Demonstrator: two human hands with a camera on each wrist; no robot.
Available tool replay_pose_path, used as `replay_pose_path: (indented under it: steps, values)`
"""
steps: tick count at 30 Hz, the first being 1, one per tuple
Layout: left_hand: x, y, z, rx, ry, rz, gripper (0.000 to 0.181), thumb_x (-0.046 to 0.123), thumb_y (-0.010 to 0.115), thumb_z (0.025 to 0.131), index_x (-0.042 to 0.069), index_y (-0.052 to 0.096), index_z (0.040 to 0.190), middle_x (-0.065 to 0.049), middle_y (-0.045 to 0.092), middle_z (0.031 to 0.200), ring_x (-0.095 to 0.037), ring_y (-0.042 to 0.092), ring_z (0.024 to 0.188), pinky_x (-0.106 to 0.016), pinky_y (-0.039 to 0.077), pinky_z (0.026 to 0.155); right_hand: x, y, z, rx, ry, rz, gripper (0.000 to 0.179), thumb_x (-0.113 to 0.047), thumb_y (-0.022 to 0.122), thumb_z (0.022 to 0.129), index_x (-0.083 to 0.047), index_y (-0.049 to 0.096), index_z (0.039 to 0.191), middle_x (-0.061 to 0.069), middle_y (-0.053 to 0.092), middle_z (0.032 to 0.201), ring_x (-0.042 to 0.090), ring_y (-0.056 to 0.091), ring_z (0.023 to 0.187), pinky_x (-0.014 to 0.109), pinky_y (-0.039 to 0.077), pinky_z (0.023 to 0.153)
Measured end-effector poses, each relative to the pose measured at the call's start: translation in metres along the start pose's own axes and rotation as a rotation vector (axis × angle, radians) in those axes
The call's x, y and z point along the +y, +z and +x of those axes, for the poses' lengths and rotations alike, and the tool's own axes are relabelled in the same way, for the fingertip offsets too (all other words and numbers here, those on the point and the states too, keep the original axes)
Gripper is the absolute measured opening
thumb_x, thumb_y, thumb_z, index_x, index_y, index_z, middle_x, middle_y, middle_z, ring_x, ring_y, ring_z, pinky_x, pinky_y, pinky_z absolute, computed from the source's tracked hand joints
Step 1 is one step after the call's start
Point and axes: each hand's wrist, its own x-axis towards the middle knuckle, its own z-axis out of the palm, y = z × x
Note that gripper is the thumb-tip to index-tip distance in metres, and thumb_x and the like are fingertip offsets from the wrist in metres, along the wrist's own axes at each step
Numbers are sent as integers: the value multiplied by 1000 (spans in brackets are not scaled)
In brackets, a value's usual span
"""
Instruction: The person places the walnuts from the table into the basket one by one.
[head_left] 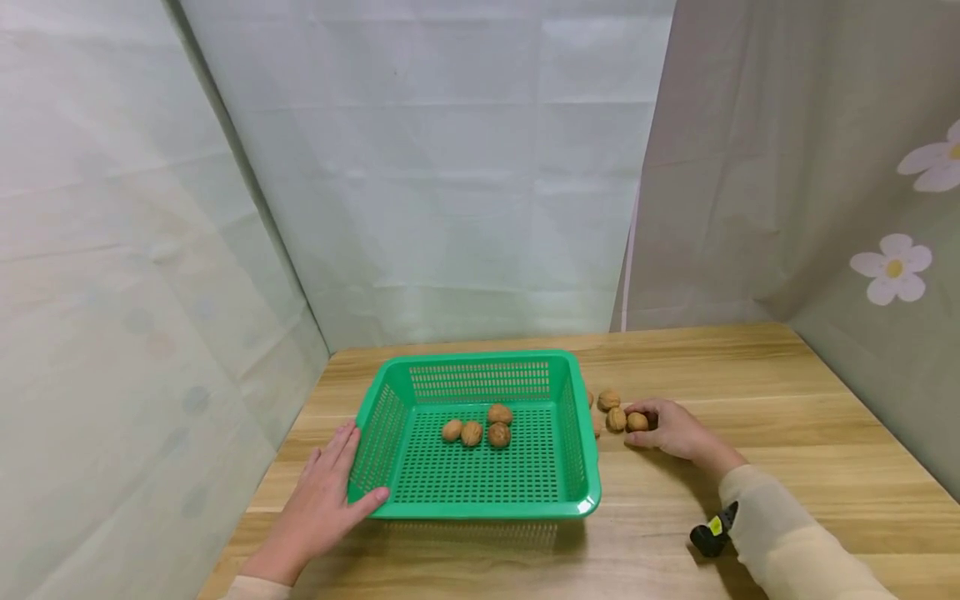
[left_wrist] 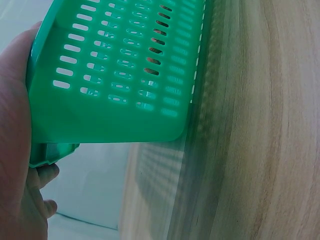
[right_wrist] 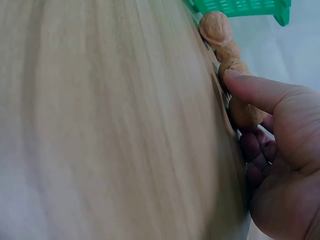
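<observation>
My left hand [head_left: 318, 500] rests at the near left corner of a green plastic basket [head_left: 480, 510], fingers straight along its left side and thumb over the front rim. In the left wrist view, the palm lies against the rim of the basket [left_wrist: 110, 125]. Inside, several walnuts [head_left: 471, 433] sit on the slotted floor. To the basket's right, my right hand [head_left: 678, 429] curls its thumb and fingers round a walnut [head_left: 637, 422]. The right wrist view shows this walnut [right_wrist: 245, 114] between thumb and fingers, and the thumb tip overlaps another walnut [right_wrist: 232, 65].
More loose walnuts [head_left: 609, 400] lie on the wooden table [head_left: 720, 367] between the basket and my right hand, a few partly hidden by the basket's right wall. Pale cloth hangings [head_left: 450, 208] rise behind the table and on both sides.
</observation>
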Motion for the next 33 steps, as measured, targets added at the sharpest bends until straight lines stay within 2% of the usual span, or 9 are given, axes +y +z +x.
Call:
replay_pose_path:
  steps: [6,12,22,28,33]
  values:
    - [2,0,-2,-9,-13,-4,92,53,61,80,-2,22,143,-12,16,150,-29,14,136,-58,17,101,0,1,0,16,-12,-35,53,-30,77,73,-5,60,117,10,59,109,23,54,97,39,43,82]
    - [3,-2,-1,-16,-12,-1,92,51,61,80,-2,21,143,-12,15,150,-30,16,135,-59,18,101,6,-2,-3,36,-13,-65,52,-28,78,72,-4,61,114,4,60,99,20,54,91,38,44,79]
    - [3,-2,-1,-18,-14,3,92,53,61,80,-2,22,143,-12,17,149,-29,16,135,-59,19,100,5,-3,-4,48,-13,-4,46,-28,75,76,-2,61,112,4,60,93,18,53,86,32,44,73]
    - [3,-3,0,-19,-14,12,93,53,60,80,-2,21,143,-12,16,150,-30,16,135,-60,20,99,-4,-7,-4,96,-62,34,46,-25,71,80,0,58,116,7,60,96,19,53,87,31,45,72]
    - [2,-3,1,-15,-6,10,92,52,61,80,-3,22,142,-12,17,149,-32,19,134,-60,21,98,-26,-13,-2,103,-93,65,46,-30,69,81,-5,57,117,7,58,96,22,53,88,33,47,69]
